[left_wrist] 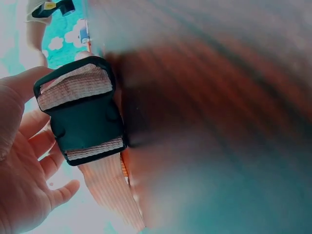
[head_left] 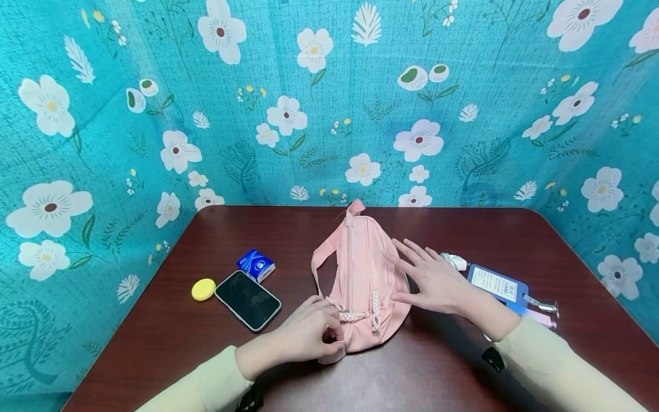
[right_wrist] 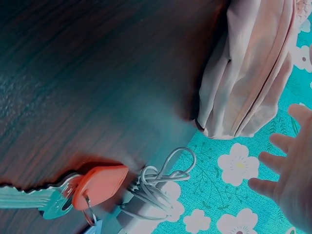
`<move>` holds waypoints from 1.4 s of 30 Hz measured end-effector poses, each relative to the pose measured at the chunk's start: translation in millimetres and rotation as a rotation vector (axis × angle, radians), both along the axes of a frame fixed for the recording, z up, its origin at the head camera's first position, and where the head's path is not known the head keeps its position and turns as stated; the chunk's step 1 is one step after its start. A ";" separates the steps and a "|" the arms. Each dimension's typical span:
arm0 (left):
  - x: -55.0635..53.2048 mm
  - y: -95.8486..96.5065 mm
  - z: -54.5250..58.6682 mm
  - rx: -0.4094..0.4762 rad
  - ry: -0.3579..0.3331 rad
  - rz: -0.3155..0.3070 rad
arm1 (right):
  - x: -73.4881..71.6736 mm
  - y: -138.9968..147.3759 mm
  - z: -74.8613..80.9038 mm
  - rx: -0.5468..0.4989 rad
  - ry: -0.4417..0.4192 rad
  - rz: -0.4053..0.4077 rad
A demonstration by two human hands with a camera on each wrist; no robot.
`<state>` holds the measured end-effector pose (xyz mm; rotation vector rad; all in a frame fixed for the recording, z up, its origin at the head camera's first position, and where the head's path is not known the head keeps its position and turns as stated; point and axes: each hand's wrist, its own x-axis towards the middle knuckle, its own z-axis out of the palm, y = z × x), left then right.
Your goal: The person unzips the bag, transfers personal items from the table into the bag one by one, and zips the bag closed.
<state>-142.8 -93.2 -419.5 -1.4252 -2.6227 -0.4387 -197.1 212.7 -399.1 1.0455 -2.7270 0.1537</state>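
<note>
A pink sling bag (head_left: 362, 274) lies on the table, its zipper running lengthwise and two braided cord pulls (head_left: 376, 309) on its front. At its lower left corner my left hand (head_left: 309, 329) has thumb and forefinger curled in a pinch on the bag's edge. In the left wrist view, a dark buckle (left_wrist: 87, 122) on pink webbing (left_wrist: 109, 195) hides those fingertips, while the other fingers hang loose. My right hand (head_left: 432, 277) is spread out along the bag's right side, fingers straight. The right wrist view shows these fingers (right_wrist: 275, 163) apart and holding nothing.
Left of the bag lie a black-screened phone (head_left: 248, 300), a blue tissue packet (head_left: 255, 264) and a yellow round case (head_left: 203, 289). To the right are a blue card holder (head_left: 496, 284), a coiled white cable (right_wrist: 151, 185) and keys with an orange tag (right_wrist: 100, 185). A floral curtain (head_left: 329, 114) hangs behind.
</note>
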 end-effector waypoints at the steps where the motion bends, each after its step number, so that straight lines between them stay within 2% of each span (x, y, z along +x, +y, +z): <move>1: -0.6 -0.2 0.0 0.006 -0.004 -0.005 | -0.3 0.1 -0.3 -0.001 0.002 0.001; 7: -3.6 -3.3 0.7 0.088 -0.029 -0.030 | -0.9 0.7 -0.2 -0.015 0.000 0.006; 13: -4.2 -7.0 1.6 0.191 -0.086 -0.006 | -0.3 0.8 3.6 -0.014 -0.011 -0.001; 16: -5.1 -9.4 3.0 0.243 -0.092 -0.004 | -0.1 1.7 5.1 -0.012 -0.014 0.002; 23: -9.6 -15.7 6.3 0.311 -0.011 -0.071 | -0.7 3.3 7.5 -0.045 -0.006 0.016; 28: -10.7 -18.5 12.4 0.333 0.074 -0.121 | -0.2 1.3 10.7 -0.091 -0.014 0.032; 32: -12.0 -21.1 18.8 0.331 0.113 -0.155 | 1.8 -3.5 15.6 -0.147 -0.032 0.053; 42: -15.8 -21.4 37.2 0.325 0.143 -0.218 | 3.8 -28.8 25.4 -0.305 -0.027 0.220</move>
